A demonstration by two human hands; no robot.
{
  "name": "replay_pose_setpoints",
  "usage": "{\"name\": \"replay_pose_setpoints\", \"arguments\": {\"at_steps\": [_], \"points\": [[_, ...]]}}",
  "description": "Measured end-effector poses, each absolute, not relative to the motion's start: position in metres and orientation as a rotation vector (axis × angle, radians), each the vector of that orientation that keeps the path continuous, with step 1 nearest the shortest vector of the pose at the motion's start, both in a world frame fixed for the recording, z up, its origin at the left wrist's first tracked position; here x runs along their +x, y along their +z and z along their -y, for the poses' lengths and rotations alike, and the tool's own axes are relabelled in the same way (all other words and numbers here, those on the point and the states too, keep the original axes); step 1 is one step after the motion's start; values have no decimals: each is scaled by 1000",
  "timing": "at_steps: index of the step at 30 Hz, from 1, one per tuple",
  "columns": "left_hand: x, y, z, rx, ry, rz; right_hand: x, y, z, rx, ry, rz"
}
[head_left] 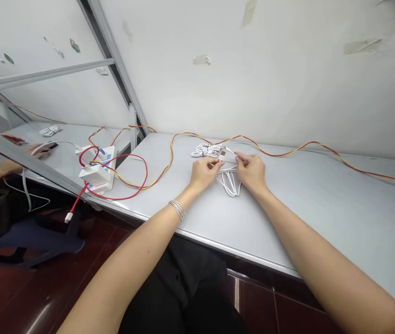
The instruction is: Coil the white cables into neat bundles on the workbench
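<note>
My left hand (pixel 205 173) pinches a small white connector block (pixel 221 153) between thumb and fingertips. Close to its right, my right hand (pixel 251 170) is closed on a thin white cable plug (pixel 231 150), whose tip points toward the block. The two seem slightly apart. Below and between my hands, a loosely looped white cable (pixel 230 183) lies on the grey table (pixel 239 227). Just behind my left hand rests a tied bundle of white cable (pixel 205 150).
A white power strip (pixel 109 178) with a white adapter (pixel 95 175) and red cable (pixel 146 174) sits left. A red-yellow wire (pixel 288 151) runs along the wall. Past the metal frame (pixel 44 73), another person's hand (pixel 39 150) is near a white cable.
</note>
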State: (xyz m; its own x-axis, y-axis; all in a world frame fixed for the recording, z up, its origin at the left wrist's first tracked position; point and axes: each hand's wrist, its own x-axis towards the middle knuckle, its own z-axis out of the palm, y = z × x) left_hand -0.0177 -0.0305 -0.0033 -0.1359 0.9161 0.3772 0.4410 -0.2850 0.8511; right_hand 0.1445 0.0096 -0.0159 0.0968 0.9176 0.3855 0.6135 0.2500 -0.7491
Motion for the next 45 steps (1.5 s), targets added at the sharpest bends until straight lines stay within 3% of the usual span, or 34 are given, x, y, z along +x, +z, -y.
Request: {"name": "replay_pose_setpoints", "arguments": {"at_steps": [14, 45], "points": [[-41, -9, 40, 1382, 1458, -1543, 142, -18, -8, -1320, 351, 1673], [-41, -7, 40, 1393, 1413, -1537, 138, -26, -13, -1217, 234, 1871]]}}
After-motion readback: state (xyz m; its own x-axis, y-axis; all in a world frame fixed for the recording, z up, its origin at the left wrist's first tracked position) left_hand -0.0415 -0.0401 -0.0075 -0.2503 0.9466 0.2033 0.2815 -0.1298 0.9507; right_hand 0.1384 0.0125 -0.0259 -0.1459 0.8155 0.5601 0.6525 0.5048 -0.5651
